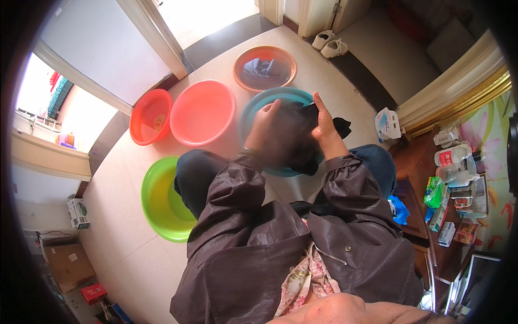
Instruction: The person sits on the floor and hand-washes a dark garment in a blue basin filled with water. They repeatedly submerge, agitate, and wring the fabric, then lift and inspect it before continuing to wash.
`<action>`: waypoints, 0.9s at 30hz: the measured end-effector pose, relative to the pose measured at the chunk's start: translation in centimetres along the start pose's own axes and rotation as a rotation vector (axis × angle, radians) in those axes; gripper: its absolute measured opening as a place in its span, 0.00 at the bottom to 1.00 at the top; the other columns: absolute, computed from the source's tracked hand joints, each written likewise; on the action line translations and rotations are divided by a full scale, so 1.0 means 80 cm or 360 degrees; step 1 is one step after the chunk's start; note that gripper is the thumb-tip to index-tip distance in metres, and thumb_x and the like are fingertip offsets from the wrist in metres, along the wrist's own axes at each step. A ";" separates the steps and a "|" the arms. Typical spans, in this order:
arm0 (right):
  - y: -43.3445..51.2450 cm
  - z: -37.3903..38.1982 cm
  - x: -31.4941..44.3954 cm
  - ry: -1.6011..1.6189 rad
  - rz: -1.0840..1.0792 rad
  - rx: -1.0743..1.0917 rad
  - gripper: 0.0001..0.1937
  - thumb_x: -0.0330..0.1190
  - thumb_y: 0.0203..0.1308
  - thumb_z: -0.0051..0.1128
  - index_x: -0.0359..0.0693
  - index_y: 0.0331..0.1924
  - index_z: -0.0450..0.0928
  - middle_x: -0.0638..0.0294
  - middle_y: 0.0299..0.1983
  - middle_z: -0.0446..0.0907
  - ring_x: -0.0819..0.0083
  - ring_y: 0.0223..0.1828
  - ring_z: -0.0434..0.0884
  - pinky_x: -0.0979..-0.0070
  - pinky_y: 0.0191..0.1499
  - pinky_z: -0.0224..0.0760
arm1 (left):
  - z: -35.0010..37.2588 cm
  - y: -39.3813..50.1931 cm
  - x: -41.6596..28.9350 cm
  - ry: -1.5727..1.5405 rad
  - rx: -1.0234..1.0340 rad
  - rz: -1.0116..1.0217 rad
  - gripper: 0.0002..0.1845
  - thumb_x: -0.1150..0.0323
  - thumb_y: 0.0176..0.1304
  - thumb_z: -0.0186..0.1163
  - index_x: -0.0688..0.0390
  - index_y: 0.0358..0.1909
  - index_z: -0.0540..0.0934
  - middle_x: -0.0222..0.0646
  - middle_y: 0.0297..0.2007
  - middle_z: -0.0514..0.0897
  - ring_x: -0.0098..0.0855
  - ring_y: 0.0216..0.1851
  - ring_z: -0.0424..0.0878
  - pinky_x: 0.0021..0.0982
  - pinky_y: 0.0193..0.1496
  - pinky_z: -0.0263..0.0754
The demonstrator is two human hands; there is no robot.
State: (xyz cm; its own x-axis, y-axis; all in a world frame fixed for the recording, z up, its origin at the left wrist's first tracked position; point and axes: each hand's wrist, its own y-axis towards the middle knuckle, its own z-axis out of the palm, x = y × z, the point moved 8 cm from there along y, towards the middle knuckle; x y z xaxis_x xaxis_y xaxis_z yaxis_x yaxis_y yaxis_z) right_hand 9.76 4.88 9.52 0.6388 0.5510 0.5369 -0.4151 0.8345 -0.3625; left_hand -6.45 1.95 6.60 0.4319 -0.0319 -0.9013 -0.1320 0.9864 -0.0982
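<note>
Both of my hands are on a black cloth garment [293, 129], held over a blue-green plastic basin [250, 109] between my knees. My left hand [265, 123] grips its left side, thumb up, with a bangle at the wrist. On the other side my right hand [323, 123] holds it with the thumb raised. Part of the cloth sticks out past the right wrist, and a lower fold hangs at the basin's near rim. The garment's middle is blurred, and it hides most of the basin's inside.
An orange basin [238, 81] with grey-blue cloth stands beyond. To the left are a pink basin [202, 113], a red basin [139, 115] and a green basin [153, 202]. White shoes [334, 47] sit by a doorway. A wooden cabinet [408, 170] with bottles and boxes stands right.
</note>
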 end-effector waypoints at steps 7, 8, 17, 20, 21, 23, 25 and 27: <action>0.019 -0.062 0.023 -0.0868 -0.0348 -0.0313 0.13 0.41 0.61 0.65 0.40 0.40 0.82 0.63 0.39 0.82 0.75 0.43 0.77 0.74 0.54 0.66 | -0.005 0.006 -0.004 0.0198 -0.0030 -0.0154 0.16 0.60 0.68 0.61 0.63 0.47 0.81 0.31 0.40 0.85 0.22 0.42 0.81 0.25 0.47 0.74; 0.025 -0.071 0.026 -0.0921 -0.0477 -0.0400 0.13 0.41 0.62 0.65 0.39 0.40 0.82 0.63 0.37 0.82 0.76 0.42 0.76 0.75 0.51 0.67 | 0.010 -0.001 -0.024 0.0170 -0.0084 0.0009 0.15 0.60 0.69 0.60 0.63 0.46 0.82 0.30 0.40 0.85 0.21 0.41 0.80 0.24 0.47 0.74; 0.010 -0.034 -0.029 -0.0357 -0.0482 -0.0041 0.18 0.49 0.66 0.57 0.48 0.25 0.70 0.72 0.26 0.69 0.80 0.29 0.69 0.77 0.33 0.63 | 0.144 -0.070 -0.078 0.1238 -0.0258 0.0878 0.11 0.60 0.64 0.59 0.56 0.42 0.79 0.50 0.37 0.83 0.54 0.40 0.81 0.48 0.40 0.76; -0.007 -0.021 -0.045 -0.0621 -0.0301 -0.0306 0.14 0.43 0.66 0.56 0.42 0.31 0.77 0.72 0.30 0.73 0.79 0.38 0.71 0.79 0.45 0.63 | 0.086 -0.065 -0.077 0.1233 -0.0949 0.0739 0.15 0.57 0.70 0.51 0.57 0.42 0.80 0.45 0.33 0.84 0.48 0.35 0.83 0.43 0.38 0.76; -0.011 -0.022 -0.042 -0.0800 -0.0270 -0.0427 0.14 0.43 0.66 0.56 0.38 0.37 0.80 0.69 0.33 0.76 0.78 0.39 0.72 0.80 0.46 0.64 | 0.086 -0.064 -0.072 0.1172 -0.0890 0.0747 0.16 0.56 0.71 0.51 0.58 0.41 0.80 0.45 0.34 0.85 0.50 0.36 0.83 0.44 0.39 0.76; -0.011 -0.019 -0.029 -0.0473 -0.0355 -0.0418 0.14 0.45 0.64 0.58 0.41 0.37 0.78 0.67 0.36 0.76 0.75 0.36 0.75 0.77 0.42 0.70 | 0.106 -0.061 -0.056 0.1174 -0.0543 0.0650 0.13 0.59 0.69 0.55 0.59 0.41 0.79 0.47 0.35 0.84 0.52 0.38 0.83 0.43 0.41 0.76; -0.005 -0.022 -0.029 -0.0343 -0.0291 -0.0389 0.14 0.45 0.65 0.55 0.42 0.36 0.77 0.67 0.34 0.75 0.75 0.34 0.74 0.77 0.41 0.69 | 0.141 -0.064 -0.043 0.1330 -0.0062 0.0613 0.17 0.62 0.60 0.63 0.57 0.49 0.79 0.49 0.40 0.84 0.50 0.42 0.84 0.41 0.43 0.78; 0.002 -0.027 -0.036 -0.0340 -0.0271 -0.0339 0.13 0.44 0.67 0.52 0.43 0.34 0.76 0.68 0.32 0.74 0.75 0.33 0.72 0.77 0.39 0.68 | 0.149 -0.069 -0.052 0.1476 -0.0028 0.0738 0.13 0.58 0.62 0.61 0.52 0.45 0.79 0.46 0.36 0.84 0.50 0.37 0.84 0.43 0.39 0.79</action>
State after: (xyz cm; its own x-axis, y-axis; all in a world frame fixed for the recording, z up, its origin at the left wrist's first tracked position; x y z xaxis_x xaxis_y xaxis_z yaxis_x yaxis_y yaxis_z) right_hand 9.25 3.38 6.24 0.5281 0.4120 0.7426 -0.1549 0.9065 -0.3928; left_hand 3.10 -1.44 15.93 -0.5201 0.2313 -0.8222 -0.1263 0.9312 0.3419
